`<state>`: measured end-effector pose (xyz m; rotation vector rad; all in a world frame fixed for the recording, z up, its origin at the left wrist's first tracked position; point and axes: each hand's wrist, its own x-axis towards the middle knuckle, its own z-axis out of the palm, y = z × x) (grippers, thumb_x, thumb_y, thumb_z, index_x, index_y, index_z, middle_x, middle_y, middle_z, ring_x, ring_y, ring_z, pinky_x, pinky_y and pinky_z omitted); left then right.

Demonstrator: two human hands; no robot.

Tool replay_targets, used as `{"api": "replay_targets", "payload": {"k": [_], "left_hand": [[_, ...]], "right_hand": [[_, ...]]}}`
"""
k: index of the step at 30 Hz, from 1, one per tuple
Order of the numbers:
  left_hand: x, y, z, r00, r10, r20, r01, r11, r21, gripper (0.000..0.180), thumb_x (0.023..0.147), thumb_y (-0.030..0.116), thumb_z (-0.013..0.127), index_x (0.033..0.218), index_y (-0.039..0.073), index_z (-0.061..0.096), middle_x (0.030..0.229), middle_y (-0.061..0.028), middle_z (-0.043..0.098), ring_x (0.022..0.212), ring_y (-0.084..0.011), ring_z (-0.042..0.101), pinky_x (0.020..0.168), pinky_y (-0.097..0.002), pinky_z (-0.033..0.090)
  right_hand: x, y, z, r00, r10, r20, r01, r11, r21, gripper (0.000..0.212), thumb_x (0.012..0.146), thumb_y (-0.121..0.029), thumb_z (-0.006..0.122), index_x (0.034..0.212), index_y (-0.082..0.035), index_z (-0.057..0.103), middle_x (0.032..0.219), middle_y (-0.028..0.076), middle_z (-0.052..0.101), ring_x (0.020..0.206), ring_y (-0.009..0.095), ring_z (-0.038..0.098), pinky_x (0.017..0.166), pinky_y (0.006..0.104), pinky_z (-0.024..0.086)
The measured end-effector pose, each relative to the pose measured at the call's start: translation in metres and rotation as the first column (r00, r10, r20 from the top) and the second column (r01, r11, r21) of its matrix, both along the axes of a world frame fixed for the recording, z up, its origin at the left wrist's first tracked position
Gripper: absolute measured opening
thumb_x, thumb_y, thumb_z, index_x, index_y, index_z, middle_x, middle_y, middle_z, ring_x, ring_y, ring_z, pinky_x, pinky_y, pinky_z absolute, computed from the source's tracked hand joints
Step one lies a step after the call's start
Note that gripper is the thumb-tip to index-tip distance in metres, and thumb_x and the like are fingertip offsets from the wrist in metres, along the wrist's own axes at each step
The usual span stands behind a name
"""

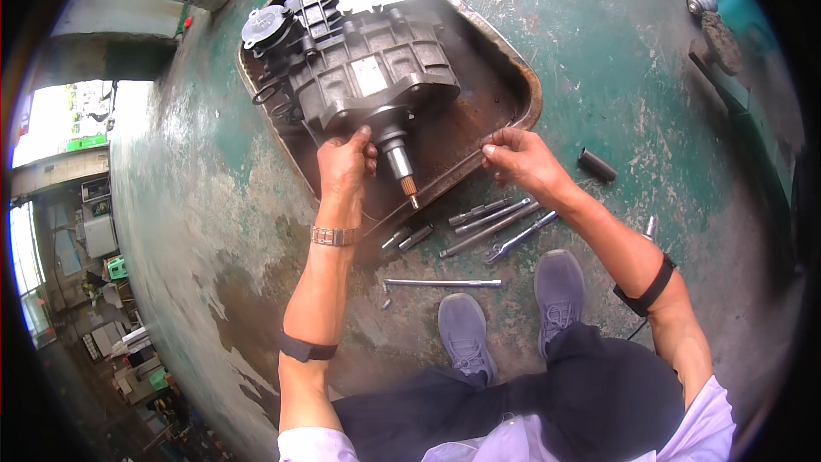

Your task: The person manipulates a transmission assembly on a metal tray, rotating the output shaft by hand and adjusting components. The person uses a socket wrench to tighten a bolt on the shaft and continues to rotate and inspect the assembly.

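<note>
Pale shirt [513,442]; left hand [344,167] at gearbox [342,84] edge; right hand [528,162] by tray rim [532,90]; hands apart, grips unclear

Surface finishes of a ribbed metal housing [342,77] and the things about it.
The housing appears as grey cast metal, matt and slightly rough; its shaft [397,159] is smooth and glossy, with copper-toned splines [409,186]. The tray [483,111] beneath looks metallic, dull and rust-brown inside. Near it, the long bar [445,283] is polished metal; the dark cylinder [597,164] at right is duller. The floor [599,60] shows worn, blotchy green paint. Nearest are matt textile shoes [464,334] and dark cloth trousers [599,385].
</note>
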<state>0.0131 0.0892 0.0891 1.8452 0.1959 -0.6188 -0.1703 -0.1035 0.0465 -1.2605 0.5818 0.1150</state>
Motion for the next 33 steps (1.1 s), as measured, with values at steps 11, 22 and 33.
{"api": "replay_targets", "payload": {"k": [11,22,33], "left_hand": [[-0.011,0.017,0.017,0.986,-0.154,0.066,0.151,0.987,0.055,0.032,0.082,0.031,0.069,0.082,0.003,0.054,0.066,-0.0045,0.057,0.047,-0.0077,0.05,0.042,-0.0192,0.039],[-0.112,0.182,-0.02,0.744,-0.662,-0.091,0.576,0.567,0.589,0.016,0.079,0.009,0.066,0.081,-0.005,0.058,0.06,-0.0085,0.055,0.056,-0.0103,0.048,0.052,-0.0297,0.043],[-0.16,0.216,-0.086,0.908,-0.377,-0.184,0.381,0.555,0.74,0.035,0.071,0.025,0.074,0.09,-0.002,0.061,0.078,-0.0201,0.064,0.076,-0.0363,0.063,0.067,-0.0417,0.048]], "right_hand": [[-0.002,-0.002,-0.004,0.999,-0.02,-0.028,0.02,1.0,0.013,0.02,0.088,-0.023,0.06,0.098,-0.005,0.059,0.081,0.001,0.061,0.067,0.007,0.053,0.061,0.0221,0.046],[-0.005,0.001,-0.007,0.999,0.025,0.021,-0.024,1.0,-0.009,0.022,0.088,-0.024,0.059,0.098,-0.005,0.057,0.081,0.001,0.059,0.065,0.006,0.051,0.06,0.022,0.045],[-0.003,0.01,-0.009,0.998,0.047,-0.048,-0.048,0.999,-0.021,0.021,0.087,-0.022,0.061,0.098,-0.004,0.058,0.079,0.001,0.06,0.063,0.006,0.052,0.058,0.0213,0.045]]}}
